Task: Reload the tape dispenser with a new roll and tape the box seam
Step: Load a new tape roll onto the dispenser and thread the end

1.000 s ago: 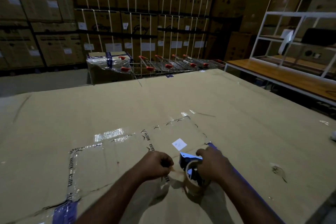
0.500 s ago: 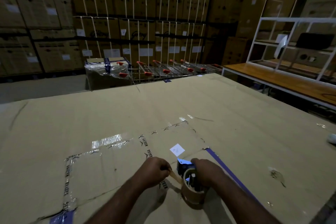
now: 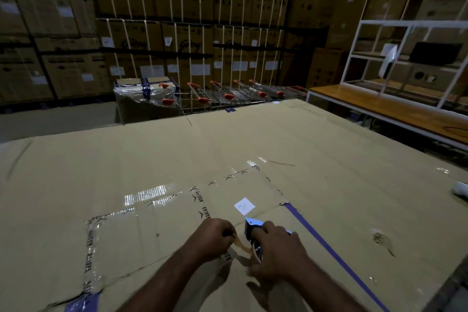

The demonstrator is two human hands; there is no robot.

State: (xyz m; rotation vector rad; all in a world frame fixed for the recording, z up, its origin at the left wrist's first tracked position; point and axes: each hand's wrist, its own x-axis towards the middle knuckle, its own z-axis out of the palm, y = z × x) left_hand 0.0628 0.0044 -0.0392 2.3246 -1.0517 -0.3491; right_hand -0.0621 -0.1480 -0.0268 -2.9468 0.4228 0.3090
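A large flat cardboard box (image 3: 253, 139) fills the lower view. On it, near the front, my right hand (image 3: 276, 248) grips a dark blue tape dispenser (image 3: 250, 228); its roll is mostly hidden under the hand. My left hand (image 3: 215, 235) pinches the free end of a brown tape strip (image 3: 241, 246) that runs from the dispenser to its fingers. A seam (image 3: 263, 213) in the box top lies just beyond the hands, beside a small white sticker (image 3: 244, 206).
A blue tape line (image 3: 329, 251) runs diagonally to the right. A patch edged with clear printed tape (image 3: 152, 215) lies left. Shopping carts (image 3: 228, 95) and a wrapped carton (image 3: 144, 96) stand beyond the box, a wooden bench with white rack (image 3: 405, 106) right, stacked cartons behind.
The right hand has shifted over the dispenser and now covers the roll. The left hand keeps its pinch on the tape end, the strip drawn short between the hands.
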